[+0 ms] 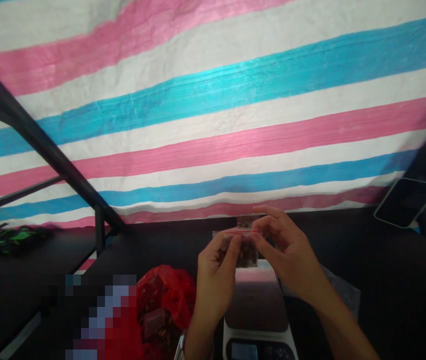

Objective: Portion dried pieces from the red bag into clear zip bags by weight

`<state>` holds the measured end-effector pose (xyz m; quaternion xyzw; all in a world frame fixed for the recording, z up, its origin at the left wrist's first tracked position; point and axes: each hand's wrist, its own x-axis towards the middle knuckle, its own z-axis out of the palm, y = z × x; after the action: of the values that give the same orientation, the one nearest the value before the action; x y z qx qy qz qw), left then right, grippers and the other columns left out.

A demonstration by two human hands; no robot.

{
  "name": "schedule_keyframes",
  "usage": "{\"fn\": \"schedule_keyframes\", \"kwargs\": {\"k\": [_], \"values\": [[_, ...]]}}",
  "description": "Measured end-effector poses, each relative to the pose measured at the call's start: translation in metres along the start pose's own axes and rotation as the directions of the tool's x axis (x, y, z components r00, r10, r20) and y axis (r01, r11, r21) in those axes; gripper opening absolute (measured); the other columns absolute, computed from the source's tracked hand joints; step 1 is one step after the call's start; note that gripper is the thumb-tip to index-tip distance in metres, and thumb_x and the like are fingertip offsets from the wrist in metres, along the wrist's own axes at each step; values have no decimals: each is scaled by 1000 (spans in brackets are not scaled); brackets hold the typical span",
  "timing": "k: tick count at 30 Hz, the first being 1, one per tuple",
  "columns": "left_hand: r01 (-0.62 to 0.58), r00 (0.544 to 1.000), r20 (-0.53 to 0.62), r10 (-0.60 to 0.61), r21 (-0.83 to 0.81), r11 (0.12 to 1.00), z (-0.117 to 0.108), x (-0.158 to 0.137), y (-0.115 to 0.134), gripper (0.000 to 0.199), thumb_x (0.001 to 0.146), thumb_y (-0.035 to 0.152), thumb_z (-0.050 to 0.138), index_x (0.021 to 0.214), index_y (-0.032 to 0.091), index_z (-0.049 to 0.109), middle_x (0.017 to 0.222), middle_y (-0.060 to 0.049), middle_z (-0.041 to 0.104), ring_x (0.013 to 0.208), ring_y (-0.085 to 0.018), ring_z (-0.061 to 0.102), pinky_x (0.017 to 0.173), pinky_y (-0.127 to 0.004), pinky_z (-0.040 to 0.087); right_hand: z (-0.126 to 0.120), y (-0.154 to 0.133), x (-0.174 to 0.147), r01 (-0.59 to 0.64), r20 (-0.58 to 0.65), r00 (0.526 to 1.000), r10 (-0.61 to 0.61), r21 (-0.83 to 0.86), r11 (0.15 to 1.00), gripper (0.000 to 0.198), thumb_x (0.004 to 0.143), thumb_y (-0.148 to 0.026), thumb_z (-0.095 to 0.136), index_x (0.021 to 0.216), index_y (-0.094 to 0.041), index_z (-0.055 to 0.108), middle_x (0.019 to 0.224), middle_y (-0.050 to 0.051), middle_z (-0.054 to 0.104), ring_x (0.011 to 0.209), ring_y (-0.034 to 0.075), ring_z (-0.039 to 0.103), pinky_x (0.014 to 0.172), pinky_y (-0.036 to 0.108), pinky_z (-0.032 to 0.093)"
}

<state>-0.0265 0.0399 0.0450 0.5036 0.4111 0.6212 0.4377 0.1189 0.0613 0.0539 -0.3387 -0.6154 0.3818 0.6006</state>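
Note:
Between my two hands is a small clear zip bag (248,255) with a red line along its top and something dark brown inside. My left hand (218,267) pinches the bag's left side between thumb and fingers. At its upper right edge, my right hand (282,245) closes thumb and index finger on the red seal, other fingers raised. The bag is held above the far end of a white digital scale (260,300) with a display. Left of my left wrist, a red plastic bag (175,292) gapes around small brownish pieces. Another small packet (245,221) lies behind the hands.
A black tabletop (175,237) carries these things. Clear plastic (342,290) lies under my right forearm. A phone (406,202) leans at the far right. Striped sheeting (213,120) hangs behind, with a black metal frame (48,145) and a green-and-black object (18,240) at left.

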Motion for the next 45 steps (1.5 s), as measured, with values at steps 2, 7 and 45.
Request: {"fn": "schedule_keyframes", "kwargs": {"k": [2, 7, 45], "values": [[-4, 1000, -10, 4, 11, 1000, -1, -2, 1, 35, 91, 53, 73, 98, 19, 82, 89, -7, 81, 74, -21, 76, 75, -35, 66, 3, -2, -2, 7, 13, 1000, -7, -5, 1000, 37, 89, -26, 68, 126, -27, 64, 92, 0, 69, 85, 17, 68, 80, 29, 57], [-50, 997, -45, 55, 107, 993, -8, -7, 5, 31, 91, 48, 74, 96, 19, 83, 93, -8, 82, 85, -22, 77, 77, -30, 64, 6, -5, -5, 56, 11, 998, -55, -144, 988, 16, 88, -18, 64, 102, -25, 69, 117, 5, 70, 89, 15, 66, 79, 28, 55], [49, 992, -124, -34, 117, 992, -31, -18, 8, 27, 89, 43, 76, 94, 17, 83, 91, -7, 84, 82, -19, 78, 76, -25, 63, 26, 0, -10, 76, 144, 988, -51, -174, 982, 42, 96, -20, 57, 137, -30, 56, 102, 0, 66, 96, 16, 67, 89, 31, 54]]}}
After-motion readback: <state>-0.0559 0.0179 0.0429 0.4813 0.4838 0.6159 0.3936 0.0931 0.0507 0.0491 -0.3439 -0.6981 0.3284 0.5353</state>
